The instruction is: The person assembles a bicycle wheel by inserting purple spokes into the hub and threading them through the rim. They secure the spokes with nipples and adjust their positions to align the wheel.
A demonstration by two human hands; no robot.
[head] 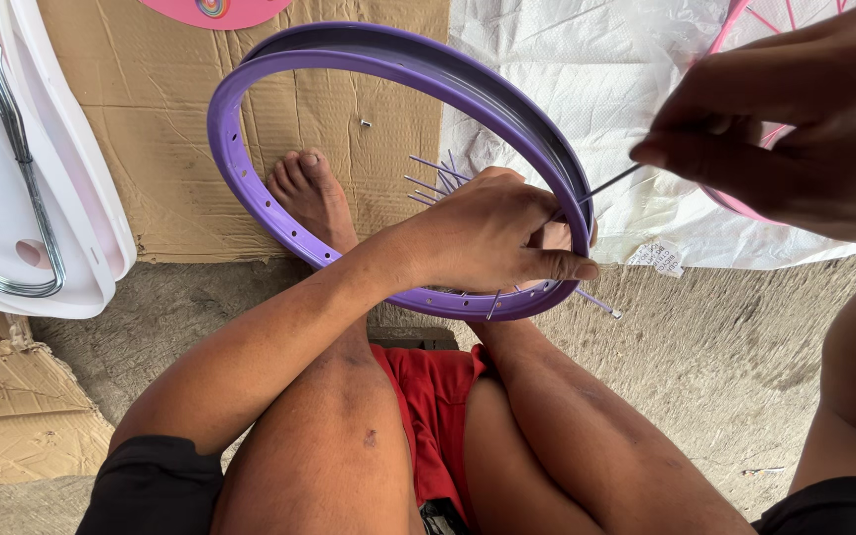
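Left hand [492, 233] grips the purple wheel rim [250, 183] over cardboard [160, 129]; right hand [795, 119] pinches a thin spoke [611, 182].

I count one purple wheel rim [250, 188] and two hands of mine on the work: my left hand [492, 238] and my right hand [795, 119]. One thin spoke [611, 183] is pinched in my right grip. A bunch of purple spokes [433, 178] fans out beyond; their number I cannot tell. One small nut [366, 123] lies on the cardboard [151, 149]. One pink rim [735, 203] shows at the edge.
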